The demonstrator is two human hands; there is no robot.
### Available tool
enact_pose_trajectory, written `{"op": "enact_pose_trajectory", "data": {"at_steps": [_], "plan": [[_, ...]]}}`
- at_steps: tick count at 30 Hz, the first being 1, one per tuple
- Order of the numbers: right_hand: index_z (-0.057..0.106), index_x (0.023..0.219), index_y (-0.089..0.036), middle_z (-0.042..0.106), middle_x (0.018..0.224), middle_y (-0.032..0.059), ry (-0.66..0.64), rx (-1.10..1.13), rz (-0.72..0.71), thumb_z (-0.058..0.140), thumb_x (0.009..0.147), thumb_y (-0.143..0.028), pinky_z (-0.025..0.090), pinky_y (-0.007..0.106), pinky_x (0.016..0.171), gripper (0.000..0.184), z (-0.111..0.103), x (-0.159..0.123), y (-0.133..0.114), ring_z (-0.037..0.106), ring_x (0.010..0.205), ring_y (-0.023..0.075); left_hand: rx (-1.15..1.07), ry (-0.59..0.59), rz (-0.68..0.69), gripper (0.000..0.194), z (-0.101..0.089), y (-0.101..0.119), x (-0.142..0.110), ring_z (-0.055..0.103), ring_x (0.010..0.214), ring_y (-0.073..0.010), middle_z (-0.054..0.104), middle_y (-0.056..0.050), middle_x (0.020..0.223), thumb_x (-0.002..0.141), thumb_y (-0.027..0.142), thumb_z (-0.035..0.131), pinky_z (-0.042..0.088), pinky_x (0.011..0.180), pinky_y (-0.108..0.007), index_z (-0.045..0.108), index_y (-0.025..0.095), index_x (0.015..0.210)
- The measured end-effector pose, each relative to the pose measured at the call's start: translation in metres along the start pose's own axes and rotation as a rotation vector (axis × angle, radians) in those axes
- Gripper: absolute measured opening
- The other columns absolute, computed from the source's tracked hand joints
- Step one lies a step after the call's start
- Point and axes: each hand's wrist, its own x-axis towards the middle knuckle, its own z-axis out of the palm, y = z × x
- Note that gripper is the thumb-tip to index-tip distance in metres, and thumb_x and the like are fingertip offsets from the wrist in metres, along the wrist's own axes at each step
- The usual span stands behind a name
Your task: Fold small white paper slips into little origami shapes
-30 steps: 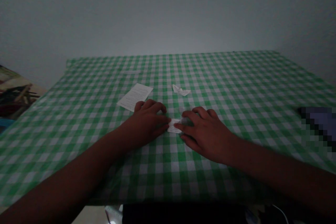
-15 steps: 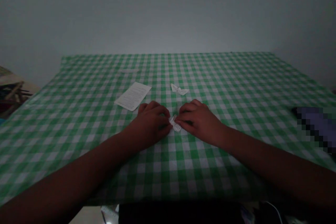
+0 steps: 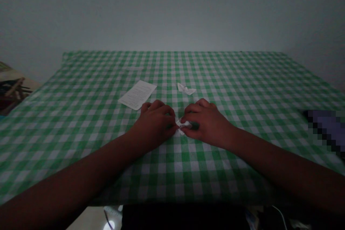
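Drawn in closer since the earlier frame, the hands now bring their fingertips together, and the folded paper slip [image 3: 183, 126] lies more crosswise between them, no longer tilted. The left hand [image 3: 154, 123] is curled, its fingertips meeting the slip's left end, while the right hand [image 3: 207, 121] arches over the other end, with its fingers and thumb closed around it. Both hands are nearly closed and appear to pinch the slip just above the green-and-white gingham-covered counter [image 3: 231, 75], though the fingers hide much of it, so the exact hold is hard to tell. Ahead of the hands lie a printed paper sheet [image 3: 137, 95], ahead of the left hand, and a small folded white scrap [image 3: 186, 88], ahead of the gap between them. A blurred purple object [image 3: 326, 129] sits well to the right of the right hand. The slip is small and thin, so uneven pressure could crumple or tear it, and a loosened pinch could let it spring open or slide on the cloth. Dim light and covering fingers also make any slip harder to catch.
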Motion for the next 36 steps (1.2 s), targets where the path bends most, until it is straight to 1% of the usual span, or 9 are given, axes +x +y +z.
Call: {"op": "enact_pose_trajectory", "data": {"at_steps": [7, 12, 13, 16, 18, 25, 28, 32, 36], "plan": [[0.071, 0.109, -0.029, 0.066, 0.113, 0.0047, -0.013, -0.061, -0.007, 0.073, 0.079, -0.052, 0.035, 0.043, 0.084, 0.038, 0.000, -0.006, -0.007, 0.047, 0.104, 0.0297, 0.005, -0.016, -0.002, 0.012, 0.000, 0.000, 0.000, 0.050, 0.107, -0.0269, 0.069, -0.002, 0.107, 0.088, 0.034, 0.067, 0.030, 0.089, -0.046, 0.075, 0.025, 0.086], [0.070, 0.112, -0.026, 0.064, 0.117, 0.0057, -0.037, -0.002, -0.050, 0.077, 0.073, -0.056, 0.036, 0.043, 0.085, 0.051, -0.004, -0.008, -0.003, 0.048, 0.105, 0.0296, -0.008, -0.013, 0.004, 0.012, -0.002, 0.000, 0.000, 0.050, 0.108, -0.0263, 0.069, -0.002, 0.108, 0.088, 0.034, 0.066, 0.030, 0.089, -0.046, 0.074, 0.024, 0.087], [0.070, 0.112, -0.026, 0.064, 0.117, 0.0056, -0.040, 0.024, -0.057, 0.076, 0.075, -0.055, 0.036, 0.042, 0.085, 0.048, -0.004, -0.008, -0.001, 0.048, 0.105, 0.0288, -0.012, -0.010, 0.007, 0.013, -0.002, 0.000, 0.000, 0.050, 0.107, -0.0260, 0.069, -0.002, 0.108, 0.089, 0.034, 0.066, 0.030, 0.089, -0.046, 0.074, 0.024, 0.087], [0.072, 0.109, -0.027, 0.065, 0.113, 0.0048, -0.035, 0.083, -0.061, 0.065, 0.089, -0.043, 0.035, 0.040, 0.084, 0.026, -0.004, -0.007, 0.004, 0.050, 0.101, 0.0251, -0.029, 0.001, 0.004, 0.018, 0.000, 0.000, -0.001, 0.050, 0.106, -0.0259, 0.069, -0.003, 0.108, 0.090, 0.039, 0.065, 0.030, 0.088, -0.045, 0.073, 0.024, 0.085], [0.073, 0.105, -0.028, 0.065, 0.109, 0.0040, -0.020, 0.095, -0.051, 0.057, 0.095, -0.035, 0.035, 0.039, 0.084, 0.020, -0.001, -0.005, 0.005, 0.051, 0.098, 0.0231, -0.029, 0.011, -0.009, 0.020, 0.002, 0.001, -0.001, 0.050, 0.107, -0.0264, 0.069, -0.003, 0.109, 0.089, 0.042, 0.066, 0.030, 0.088, -0.045, 0.073, 0.023, 0.084], [0.073, 0.096, -0.027, 0.066, 0.104, 0.0033, 0.030, 0.030, 0.021, 0.063, 0.090, -0.035, 0.034, 0.040, 0.084, 0.014, 0.008, -0.001, -0.001, 0.050, 0.097, 0.0241, 0.016, 0.021, -0.010, 0.021, 0.003, 0.003, -0.002, 0.050, 0.107, -0.0273, 0.069, -0.003, 0.108, 0.089, 0.044, 0.066, 0.030, 0.088, -0.046, 0.072, 0.024, 0.086], [0.073, 0.099, -0.027, 0.066, 0.107, 0.0037, 0.033, 0.015, 0.026, 0.067, 0.087, -0.039, 0.034, 0.041, 0.084, 0.018, 0.006, -0.003, -0.003, 0.050, 0.101, 0.0262, 0.032, 0.020, -0.006, 0.018, 0.001, 0.005, -0.003, 0.050, 0.109, -0.0281, 0.069, -0.003, 0.110, 0.087, 0.042, 0.069, 0.030, 0.089, -0.046, 0.073, 0.024, 0.089], [0.072, 0.102, -0.028, 0.066, 0.109, 0.0033, 0.033, 0.025, 0.023, 0.069, 0.084, -0.040, 0.035, 0.041, 0.084, 0.022, 0.005, -0.004, -0.004, 0.050, 0.102, 0.0268, 0.031, -0.014, -0.011, 0.018, -0.003, 0.008, -0.004, 0.050, 0.109, -0.0289, 0.069, -0.004, 0.112, 0.086, 0.041, 0.069, 0.030, 0.089, -0.047, 0.073, 0.025, 0.092], [0.073, 0.097, -0.027, 0.067, 0.103, 0.0030, 0.044, 0.037, 0.032, 0.069, 0.084, -0.038, 0.036, 0.040, 0.083, 0.018, 0.006, -0.001, -0.003, 0.052, 0.098, 0.0247, 0.029, -0.046, -0.030, 0.015, -0.006, 0.010, -0.003, 0.049, 0.110, -0.0297, 0.068, -0.004, 0.111, 0.086, 0.037, 0.069, 0.031, 0.090, -0.048, 0.073, 0.024, 0.091]]}}
